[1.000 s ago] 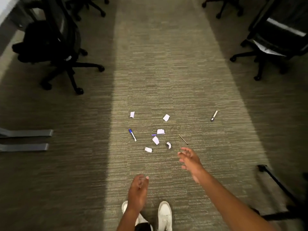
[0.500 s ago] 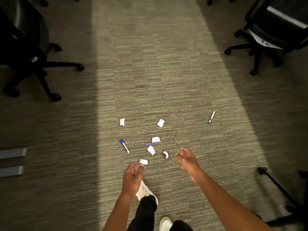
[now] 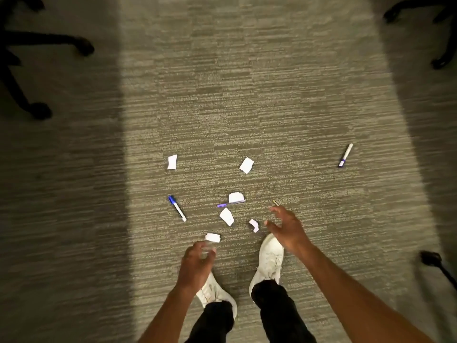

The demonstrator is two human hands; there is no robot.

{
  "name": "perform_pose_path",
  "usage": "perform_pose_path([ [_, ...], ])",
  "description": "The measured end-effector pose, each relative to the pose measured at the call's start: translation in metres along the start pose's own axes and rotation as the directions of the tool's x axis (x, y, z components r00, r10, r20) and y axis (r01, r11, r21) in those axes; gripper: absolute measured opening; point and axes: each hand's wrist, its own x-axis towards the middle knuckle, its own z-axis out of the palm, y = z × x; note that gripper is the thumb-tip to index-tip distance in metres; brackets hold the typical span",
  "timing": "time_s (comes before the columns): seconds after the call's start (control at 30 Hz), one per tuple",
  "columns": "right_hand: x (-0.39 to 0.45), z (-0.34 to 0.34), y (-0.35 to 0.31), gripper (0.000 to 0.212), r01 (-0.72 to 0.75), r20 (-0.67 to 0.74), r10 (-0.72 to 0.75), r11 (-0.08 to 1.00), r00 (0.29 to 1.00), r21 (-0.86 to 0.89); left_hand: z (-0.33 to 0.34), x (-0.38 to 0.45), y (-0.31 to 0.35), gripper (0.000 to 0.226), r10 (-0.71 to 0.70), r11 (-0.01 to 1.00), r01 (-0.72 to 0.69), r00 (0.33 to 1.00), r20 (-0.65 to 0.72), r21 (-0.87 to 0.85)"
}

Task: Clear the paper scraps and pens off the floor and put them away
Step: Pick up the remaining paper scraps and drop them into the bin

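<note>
Several white paper scraps lie on the carpet: one at the far left (image 3: 172, 161), one further right (image 3: 246, 165), one lying on a purple pen (image 3: 235, 197), one below it (image 3: 226, 216), a small curled one (image 3: 254, 225) and one nearest me (image 3: 212, 237). A blue-capped white pen (image 3: 177, 208) lies at the left, another pen (image 3: 345, 155) far to the right. A thin stick (image 3: 275, 202) pokes out beyond my right hand (image 3: 284, 227), which hovers with fingers spread, holding nothing. My left hand (image 3: 197, 259) hangs just below the nearest scrap, fingers loosely curled and empty.
My two white shoes (image 3: 268, 259) stand on the lit carpet strip just behind the scraps. Black office chair bases stand at the upper left (image 3: 37, 110) and upper right (image 3: 440, 61). A black chair leg (image 3: 431, 258) juts in at the right edge.
I have stepped forward and leaned down, so the scraps and pens are closer. Both hands have lowered toward the litter, the right one over the thin stick.
</note>
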Motion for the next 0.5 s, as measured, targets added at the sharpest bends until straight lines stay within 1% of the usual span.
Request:
perform_pose_path([
  [0.13, 0.071, 0.035, 0.045, 0.045, 0.008, 0.076, 0.001, 0.992, 0.997, -0.126, 0.050, 0.062, -0.034, 0.028, -0.058, 0.997, 0.058, 0.998, -0.003, 0.049],
  [0.27, 0.134, 0.077, 0.096, 0.048, 0.065, 0.195, -0.001, 0.945, 0.981, -0.320, 0.097, 0.123, -0.071, 0.040, -0.035, 0.986, 0.026, 0.998, 0.053, 0.167],
  [0.4, 0.177, 0.116, 0.140, 0.046, 0.121, 0.265, -0.011, 0.906, 0.964, -0.405, 0.132, 0.168, -0.111, 0.053, 0.004, 0.955, -0.036, 0.994, 0.108, 0.294],
  [0.5, 0.205, 0.139, 0.165, 0.041, 0.125, 0.273, 0.002, 0.885, 0.962, -0.448, 0.156, 0.194, -0.135, 0.066, -0.013, 0.906, -0.013, 0.998, 0.058, 0.423],
])
